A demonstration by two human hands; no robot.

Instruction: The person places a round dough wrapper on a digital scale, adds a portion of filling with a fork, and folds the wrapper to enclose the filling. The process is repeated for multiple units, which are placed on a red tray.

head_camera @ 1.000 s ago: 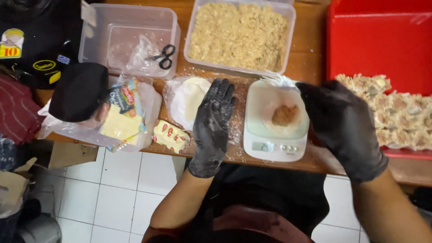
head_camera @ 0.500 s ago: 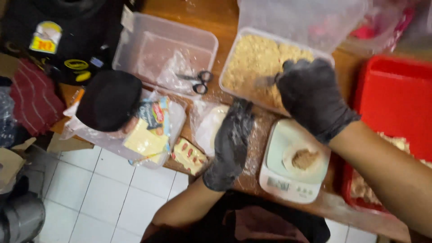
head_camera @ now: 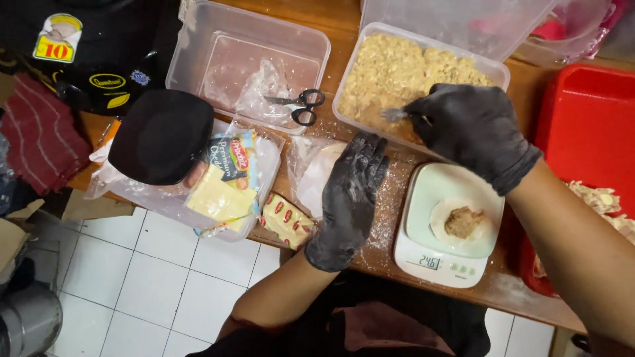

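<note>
Both hands wear black gloves. My right hand (head_camera: 477, 131) grips a metal fork (head_camera: 395, 115) whose tines dip into the beige minced filling in a clear plastic tub (head_camera: 350, 74). My left hand (head_camera: 350, 192) lies flat, fingers spread, on the floured wooden table beside a plastic bag of round white wrappers (head_camera: 312, 173). A pale green kitchen scale (head_camera: 428, 259) stands at the table's near edge, carrying a round wrapper with a lump of filling (head_camera: 462, 221) in its middle.
An empty clear tub (head_camera: 198, 49) holds crumpled plastic and black-handled scissors (head_camera: 301, 106). A black lid (head_camera: 161, 135), a block of yellow cheese in a bag (head_camera: 221, 192) and a small red-patterned packet (head_camera: 284, 219) lie left. A red tray (head_camera: 589, 125) with folded dumplings (head_camera: 602, 198) sits right.
My right hand has travelled from above the scale to the filling tub and now holds the fork in the filling. The left hand stays flat on the table. The view shifted.
</note>
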